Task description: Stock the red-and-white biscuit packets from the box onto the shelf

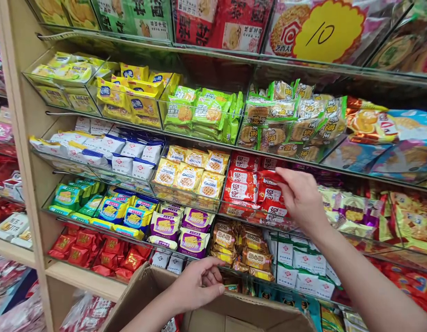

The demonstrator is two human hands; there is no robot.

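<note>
- One wooden display rack (21,138), packed with wrapped snacks; too many overlap for a sure count.
- One open cardboard box (261,306) against the lower shelves.
- One clear-fronted compartment (241,217) of red packets, its exact number hidden by overlap.
- Two hands: the right hand (299,196) at that compartment, thumb and forefinger seemingly pinching a packet's edge; the left hand (199,288) over the box, fingers loosely curled, thumb apart, nothing visibly held.
- Six cookie packets (189,176) on top, one compartment left.
- One red packet (269,175) at the right fingertips, above its neighbours; it could slip, given so slight a grip.
</note>
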